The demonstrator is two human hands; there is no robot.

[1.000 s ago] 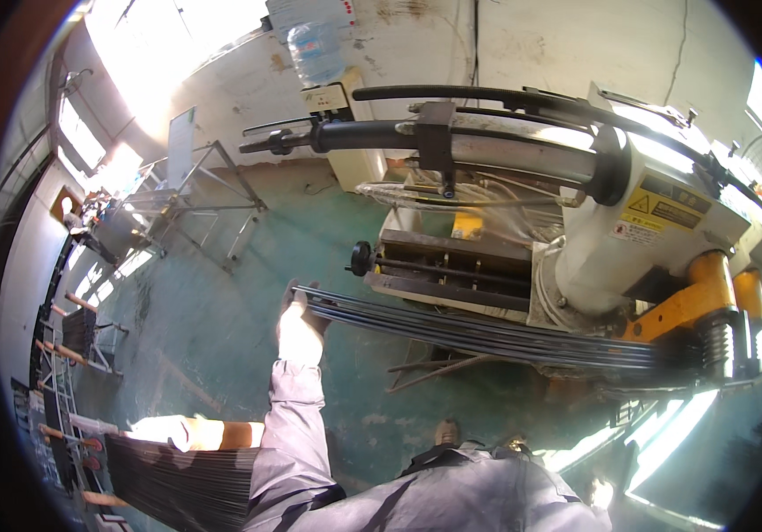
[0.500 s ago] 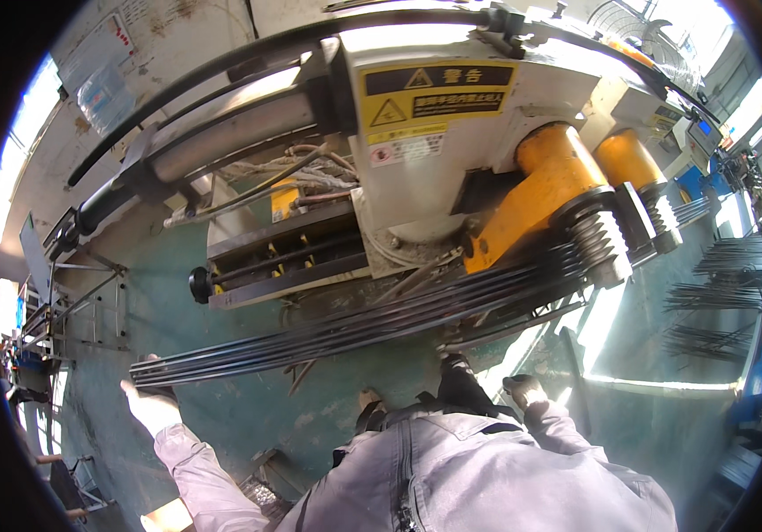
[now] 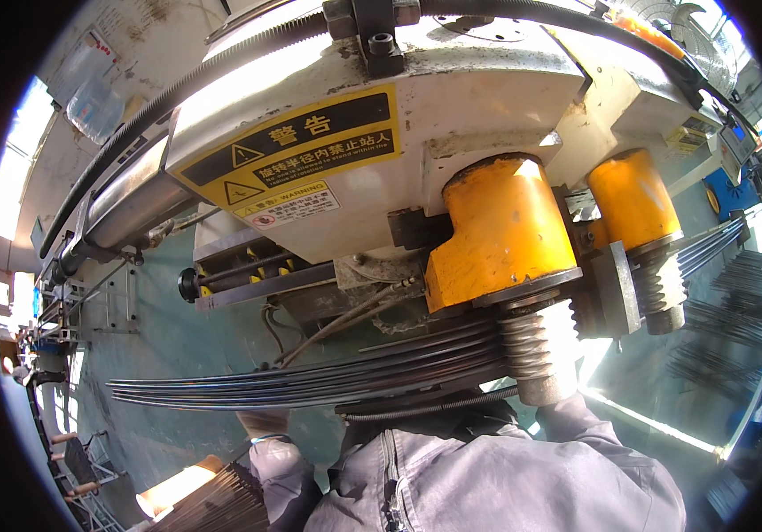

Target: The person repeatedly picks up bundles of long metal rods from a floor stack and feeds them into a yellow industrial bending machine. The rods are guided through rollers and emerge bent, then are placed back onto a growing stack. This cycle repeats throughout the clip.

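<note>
Several long dark metal rods lie side by side, running from the left to a ribbed metal roller under an orange bending head. My left hand is below the rods' near edge, its fingers hidden by them, so I cannot tell whether it grips them. My right sleeve reaches up behind the roller, which hides my right hand. A second orange head with a ribbed roller stands farther right, and the rods' far ends come out beyond it.
The pale machine body carries a yellow and black warning sign. A thick black hose arches over it. Bundles of thin rods lie at the right. At lower left is another rod bundle, beside a rolled tan sheet.
The orange heads and machine body appear larger and nearer. My left hand has left the rods' left end and come in toward my body. My right hand has passed out of sight behind the roller.
</note>
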